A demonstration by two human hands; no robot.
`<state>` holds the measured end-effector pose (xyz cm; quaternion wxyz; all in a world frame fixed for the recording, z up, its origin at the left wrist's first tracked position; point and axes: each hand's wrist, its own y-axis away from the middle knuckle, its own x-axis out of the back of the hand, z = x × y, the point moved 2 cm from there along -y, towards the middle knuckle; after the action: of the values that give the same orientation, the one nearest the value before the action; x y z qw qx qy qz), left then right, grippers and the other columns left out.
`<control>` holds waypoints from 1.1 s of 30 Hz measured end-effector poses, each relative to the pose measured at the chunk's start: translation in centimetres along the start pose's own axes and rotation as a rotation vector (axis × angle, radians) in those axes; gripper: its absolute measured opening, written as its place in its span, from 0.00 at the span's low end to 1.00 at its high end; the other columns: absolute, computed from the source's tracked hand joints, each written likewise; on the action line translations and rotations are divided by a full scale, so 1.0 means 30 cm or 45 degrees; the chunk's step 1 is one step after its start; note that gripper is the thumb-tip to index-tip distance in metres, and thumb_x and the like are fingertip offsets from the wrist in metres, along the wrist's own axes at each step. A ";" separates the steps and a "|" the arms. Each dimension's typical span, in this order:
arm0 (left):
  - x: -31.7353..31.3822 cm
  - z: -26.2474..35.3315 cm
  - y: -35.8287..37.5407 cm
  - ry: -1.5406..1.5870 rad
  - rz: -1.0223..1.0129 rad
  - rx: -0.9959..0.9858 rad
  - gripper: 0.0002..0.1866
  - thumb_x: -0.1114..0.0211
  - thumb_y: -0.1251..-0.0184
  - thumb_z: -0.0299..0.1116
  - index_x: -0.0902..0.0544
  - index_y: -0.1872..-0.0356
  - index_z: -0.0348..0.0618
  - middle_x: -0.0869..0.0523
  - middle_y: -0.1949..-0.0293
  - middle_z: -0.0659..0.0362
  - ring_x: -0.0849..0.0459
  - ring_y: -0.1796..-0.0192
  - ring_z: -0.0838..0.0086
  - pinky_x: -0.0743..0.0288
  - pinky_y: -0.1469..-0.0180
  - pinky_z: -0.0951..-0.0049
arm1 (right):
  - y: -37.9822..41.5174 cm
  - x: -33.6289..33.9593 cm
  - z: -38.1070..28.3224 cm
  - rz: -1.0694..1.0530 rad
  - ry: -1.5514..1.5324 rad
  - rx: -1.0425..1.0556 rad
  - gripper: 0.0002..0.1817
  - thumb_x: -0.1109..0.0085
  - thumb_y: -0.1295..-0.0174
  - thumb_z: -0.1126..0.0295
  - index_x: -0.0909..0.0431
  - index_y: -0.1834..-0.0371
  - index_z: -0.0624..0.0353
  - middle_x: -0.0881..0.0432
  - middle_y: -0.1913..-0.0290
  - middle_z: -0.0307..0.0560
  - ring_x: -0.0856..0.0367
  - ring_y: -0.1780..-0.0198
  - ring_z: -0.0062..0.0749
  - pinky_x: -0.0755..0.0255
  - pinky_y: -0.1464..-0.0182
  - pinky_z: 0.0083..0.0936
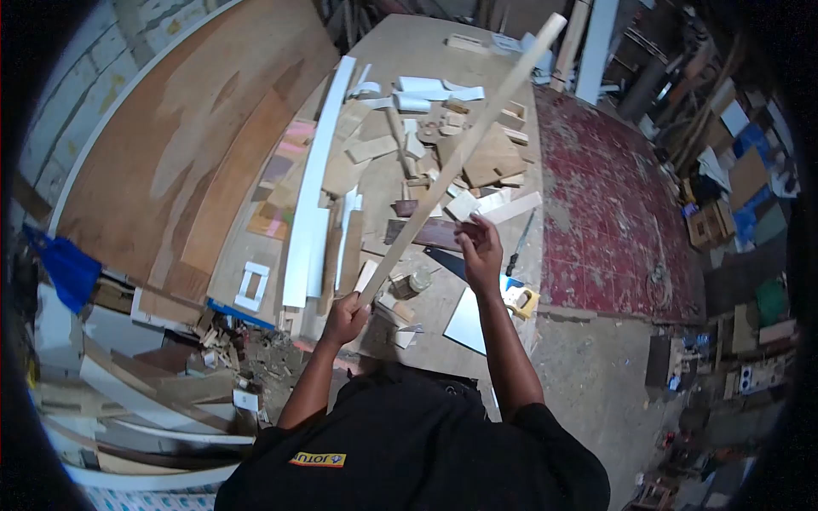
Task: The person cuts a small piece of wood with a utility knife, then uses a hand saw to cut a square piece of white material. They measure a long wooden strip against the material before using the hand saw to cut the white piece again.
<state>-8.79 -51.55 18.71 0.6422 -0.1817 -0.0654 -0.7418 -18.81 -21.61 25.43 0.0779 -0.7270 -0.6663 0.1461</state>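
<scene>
My left hand (345,319) is closed around the lower end of a long wooden strip (471,140), which slants up and away to the right over the workbench (388,43). To the right of the strip, my right hand (481,249) is raised with its fingers bent and apart, nothing visible in them. Below it lies a handsaw with a yellow handle (521,301), its dark blade partly hidden by my forearm. A white panel (464,322) lies beside the handle. Between my hands stands a glass jar (419,280). A mallet (406,207) rests just left of the strip.
Wood offcuts (490,157) and white curled strips (417,94) crowd the bench's middle. Long white boards (317,196) lie along its left side, near a large plywood sheet (187,128). On the right is a red tiled floor area (613,196); curved wooden pieces (153,396) are stacked lower left.
</scene>
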 end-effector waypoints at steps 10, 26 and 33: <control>0.010 -0.056 0.063 -0.526 -0.258 -0.216 0.14 0.37 0.41 0.39 0.27 0.73 0.39 0.22 0.77 0.44 0.19 0.70 0.42 0.26 0.67 0.48 | -0.109 0.298 -0.125 0.480 -0.667 -0.123 0.15 0.53 0.29 0.75 0.31 0.41 0.61 0.18 0.43 0.59 0.13 0.48 0.44 0.17 0.51 0.36; 0.183 -0.181 -0.031 -0.649 -0.233 0.066 0.20 0.24 0.48 0.47 0.17 0.67 0.40 0.14 0.73 0.48 0.13 0.68 0.51 0.22 0.64 0.58 | 0.114 0.632 -0.072 0.938 -0.401 -0.102 0.08 0.45 0.27 0.70 0.22 0.52 0.61 0.18 0.67 0.38 0.22 0.72 0.18 0.23 0.70 0.22; 0.334 -0.227 -0.049 -0.146 -0.012 0.273 0.07 0.29 0.35 0.28 0.18 0.66 0.36 0.19 0.74 0.64 0.23 0.70 0.85 0.26 0.66 0.78 | 0.260 0.894 0.055 1.011 -0.382 -0.126 0.14 0.51 0.22 0.65 0.21 0.48 0.65 0.19 0.67 0.43 0.29 0.76 0.21 0.33 0.76 0.20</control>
<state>-12.58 -62.86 16.14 0.6496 -0.1538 -0.1817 -0.7221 -10.09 4.09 18.57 -0.1171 -0.9008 -0.3447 0.2368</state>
